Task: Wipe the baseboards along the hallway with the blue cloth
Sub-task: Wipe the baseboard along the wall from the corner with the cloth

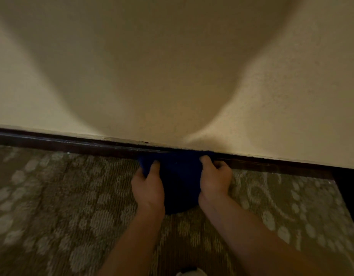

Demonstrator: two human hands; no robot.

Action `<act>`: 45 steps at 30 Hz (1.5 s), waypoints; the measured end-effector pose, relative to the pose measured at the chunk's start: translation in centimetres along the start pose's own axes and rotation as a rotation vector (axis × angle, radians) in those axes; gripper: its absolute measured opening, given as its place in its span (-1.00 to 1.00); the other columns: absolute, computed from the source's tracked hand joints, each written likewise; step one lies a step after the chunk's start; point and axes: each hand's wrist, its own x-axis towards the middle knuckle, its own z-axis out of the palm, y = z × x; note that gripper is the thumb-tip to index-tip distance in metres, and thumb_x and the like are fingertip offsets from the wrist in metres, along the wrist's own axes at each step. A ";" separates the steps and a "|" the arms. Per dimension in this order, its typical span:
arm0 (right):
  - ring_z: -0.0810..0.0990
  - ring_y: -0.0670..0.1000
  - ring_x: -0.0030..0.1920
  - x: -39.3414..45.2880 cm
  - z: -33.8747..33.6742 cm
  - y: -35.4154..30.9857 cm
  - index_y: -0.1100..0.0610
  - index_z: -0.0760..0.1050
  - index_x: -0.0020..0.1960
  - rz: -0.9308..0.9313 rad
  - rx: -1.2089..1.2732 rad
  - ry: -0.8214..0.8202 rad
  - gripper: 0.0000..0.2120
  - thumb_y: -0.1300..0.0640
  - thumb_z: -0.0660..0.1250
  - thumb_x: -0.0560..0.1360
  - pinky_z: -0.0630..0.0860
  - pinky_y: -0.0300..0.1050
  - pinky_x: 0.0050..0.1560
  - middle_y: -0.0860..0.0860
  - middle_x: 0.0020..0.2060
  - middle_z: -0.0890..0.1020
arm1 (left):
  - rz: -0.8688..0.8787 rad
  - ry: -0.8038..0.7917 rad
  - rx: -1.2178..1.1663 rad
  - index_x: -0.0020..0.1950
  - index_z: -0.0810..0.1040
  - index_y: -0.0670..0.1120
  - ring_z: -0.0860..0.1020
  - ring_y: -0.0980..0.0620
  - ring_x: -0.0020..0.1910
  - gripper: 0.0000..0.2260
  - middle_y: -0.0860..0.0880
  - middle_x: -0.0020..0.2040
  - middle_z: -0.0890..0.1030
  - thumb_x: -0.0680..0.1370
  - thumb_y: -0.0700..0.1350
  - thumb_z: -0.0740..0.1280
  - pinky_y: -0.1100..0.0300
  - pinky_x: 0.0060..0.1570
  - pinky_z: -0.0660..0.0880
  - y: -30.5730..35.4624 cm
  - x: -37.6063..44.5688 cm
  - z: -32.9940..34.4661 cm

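Note:
A dark blue cloth (180, 176) hangs stretched between both hands, its top edge against the dark brown baseboard (72, 143) at the foot of the cream wall. My left hand (149, 188) grips the cloth's left edge, fingers curled over it. My right hand (215, 179) grips the right edge close to the baseboard. The cloth's lower part droops over the carpet between my wrists.
Patterned brown and pale carpet (62, 206) covers the floor. The cream textured wall (172, 66) carries my shadow. The baseboard runs left and right past the cloth; a dark vertical edge (349, 186) stands at far right. A white object (189, 272) peeks in at the bottom.

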 end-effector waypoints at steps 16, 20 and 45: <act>0.57 0.09 -0.14 -2.7 3.1 0.4 0.22 0.48 -0.02 -0.019 -0.182 -0.076 -0.81 0.08 0.35 0.53 0.58 -0.04 -0.08 0.09 -0.17 0.57 | 0.096 0.076 0.015 0.14 0.61 -0.05 0.61 -0.08 0.05 -0.83 -0.05 0.04 0.65 0.59 -0.04 0.33 -0.07 0.18 0.54 2.7 -0.1 -3.1; 0.63 0.22 -0.01 -5.7 5.6 0.9 0.28 0.52 0.02 0.084 -0.237 -0.410 -0.72 0.07 0.41 0.48 0.61 0.18 0.03 0.24 -0.03 0.64 | 0.167 0.319 -0.094 0.07 0.56 -0.05 0.58 -0.07 0.05 -0.89 -0.03 0.01 0.61 0.58 -0.08 0.32 0.04 0.12 0.50 6.2 1.7 -5.3; 0.60 0.13 -0.17 -1.9 -0.1 0.2 0.13 0.41 -0.15 0.014 -0.027 -0.081 -0.84 0.10 0.35 0.52 0.59 0.00 -0.22 0.14 -0.16 0.59 | 0.327 0.069 0.262 -0.20 0.54 0.00 0.62 -0.12 -0.12 -0.86 -0.06 -0.18 0.62 0.56 -0.12 0.31 -0.11 0.00 0.60 1.9 0.2 0.0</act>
